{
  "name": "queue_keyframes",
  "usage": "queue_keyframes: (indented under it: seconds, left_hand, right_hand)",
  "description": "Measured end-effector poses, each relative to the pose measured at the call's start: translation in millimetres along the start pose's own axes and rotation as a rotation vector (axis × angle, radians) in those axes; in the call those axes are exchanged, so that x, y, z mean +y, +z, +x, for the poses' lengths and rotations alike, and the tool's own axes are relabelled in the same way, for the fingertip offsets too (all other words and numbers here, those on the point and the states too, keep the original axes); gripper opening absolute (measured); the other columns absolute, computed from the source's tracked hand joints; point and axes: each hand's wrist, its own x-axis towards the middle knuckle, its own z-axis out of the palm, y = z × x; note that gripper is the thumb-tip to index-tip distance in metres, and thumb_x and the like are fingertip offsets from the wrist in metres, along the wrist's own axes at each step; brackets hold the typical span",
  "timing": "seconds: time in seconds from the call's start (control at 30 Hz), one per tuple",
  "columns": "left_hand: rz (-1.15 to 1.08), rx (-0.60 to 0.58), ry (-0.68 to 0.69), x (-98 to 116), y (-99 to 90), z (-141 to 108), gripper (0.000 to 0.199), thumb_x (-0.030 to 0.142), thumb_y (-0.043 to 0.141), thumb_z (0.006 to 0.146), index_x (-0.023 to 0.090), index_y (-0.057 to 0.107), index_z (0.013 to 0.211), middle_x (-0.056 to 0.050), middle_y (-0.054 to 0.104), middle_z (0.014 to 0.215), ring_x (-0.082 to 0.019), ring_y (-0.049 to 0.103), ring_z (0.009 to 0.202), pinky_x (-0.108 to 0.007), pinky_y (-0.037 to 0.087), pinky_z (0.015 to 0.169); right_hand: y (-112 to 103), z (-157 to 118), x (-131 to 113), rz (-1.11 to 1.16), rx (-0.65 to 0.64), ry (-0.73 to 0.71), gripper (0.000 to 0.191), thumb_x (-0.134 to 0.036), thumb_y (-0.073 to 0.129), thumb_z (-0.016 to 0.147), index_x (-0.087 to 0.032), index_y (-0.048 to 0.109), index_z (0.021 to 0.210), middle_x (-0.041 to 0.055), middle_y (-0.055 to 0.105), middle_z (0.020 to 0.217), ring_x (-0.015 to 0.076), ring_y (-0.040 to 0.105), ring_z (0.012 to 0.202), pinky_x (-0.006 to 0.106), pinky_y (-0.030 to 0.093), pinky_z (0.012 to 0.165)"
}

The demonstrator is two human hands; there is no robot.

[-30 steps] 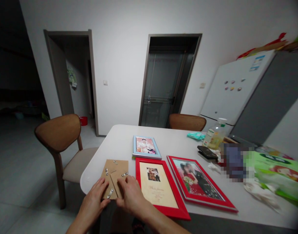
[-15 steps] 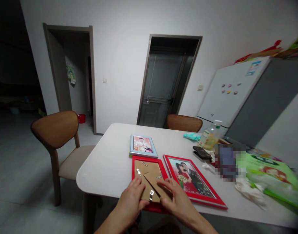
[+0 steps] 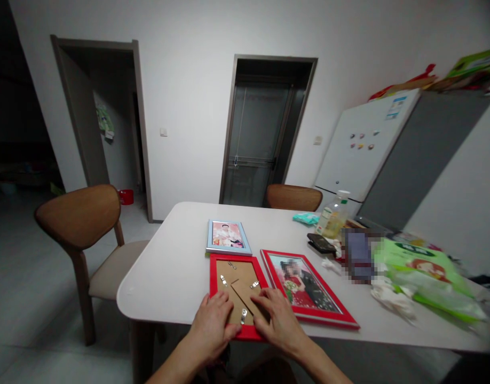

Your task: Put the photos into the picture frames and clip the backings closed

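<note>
A red picture frame point(image 3: 253, 334) lies face down near the table's front edge, its brown backing board point(image 3: 234, 269) upward. Small metal clips point(image 3: 244, 317) hold the board, and a triangular stand flap point(image 3: 247, 290) lies against it. My left hand point(image 3: 213, 324) grips the frame's left side, fingers on top and thumb at the front edge. On the right side, my right hand point(image 3: 277, 321) has its fingers bent over the backing and the flap. A larger red picture frame point(image 3: 325, 314), photo side up, lies just right of it. Behind is a light blue picture frame point(image 3: 229, 252), also face up.
Along the white table's point(image 3: 168, 266) right side are a bottle point(image 3: 333, 216), a black phone-like item point(image 3: 322, 243), a turquoise packet point(image 3: 306, 219), crumpled tissues point(image 3: 393, 301) and a green package point(image 3: 425, 266). Wooden chairs point(image 3: 80, 213) stand at the left and the far side.
The stand flap now lies flatter against the backing, where a dark gap showed before. Both hands stay on the frame. My view has turned slightly right.
</note>
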Motion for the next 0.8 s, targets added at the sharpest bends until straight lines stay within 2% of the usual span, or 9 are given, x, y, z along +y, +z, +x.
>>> queue_keyframes:
  seconds: [0.17,0.37,0.57,0.7,0.8]
  left_hand:
    - [0.007,-0.034,0.010,-0.2,-1.4,-3.8,0.065,0.044,0.064,0.059,0.015,0.045,0.115,-0.013,0.037,0.130,-0.027,0.029,0.120,-0.045,0.020,0.099]
    - [0.016,-0.031,-0.009,-0.3,-0.2,-2.8,0.062,0.040,0.066,0.059,0.012,0.048,0.110,-0.014,0.037,0.129,-0.026,0.030,0.120,-0.042,0.021,0.100]
    - [-0.014,-0.009,-0.058,1.1,0.5,-3.4,0.071,0.041,0.067,0.058,0.012,0.041,0.117,-0.014,0.038,0.128,-0.027,0.032,0.118,-0.041,0.023,0.099]
    - [-0.036,-0.004,-0.048,-1.1,3.4,-3.7,0.063,0.041,0.066,0.058,0.013,0.047,0.111,-0.014,0.037,0.129,-0.027,0.031,0.119,-0.041,0.021,0.100]
    - [-0.061,-0.008,-0.049,-2.6,4.7,-4.5,0.061,0.040,0.066,0.058,0.014,0.047,0.110,-0.013,0.035,0.130,-0.026,0.030,0.120,-0.040,0.022,0.100]
  right_hand:
    - [-3.4,6.6,2.6,-0.064,-0.015,-0.014,0.030,-0.030,0.043,0.075,-0.022,0.057,0.100,0.0060,0.053,0.095,0.0192,0.045,0.090,0.032,0.033,0.078]
    - [-1.7,31.4,8.7,-0.279,-0.004,0.099,0.025,-0.024,0.036,0.078,-0.018,0.059,0.084,0.0076,0.051,0.088,0.0184,0.045,0.081,0.030,0.032,0.073]
    - [0.9,36.2,13.8,-0.265,-0.045,0.045,0.026,-0.021,0.034,0.078,-0.014,0.059,0.074,0.0081,0.051,0.084,0.0162,0.046,0.078,0.028,0.033,0.073]
    - [-1.3,32.5,13.9,-0.217,-0.064,0.018,0.030,-0.022,0.032,0.080,-0.013,0.060,0.074,0.0083,0.051,0.084,0.0155,0.047,0.079,0.027,0.034,0.075]
    - [-4.5,25.1,5.5,-0.207,-0.038,0.006,0.028,-0.024,0.035,0.079,-0.016,0.061,0.085,0.0090,0.052,0.094,0.0183,0.046,0.088,0.031,0.033,0.080]
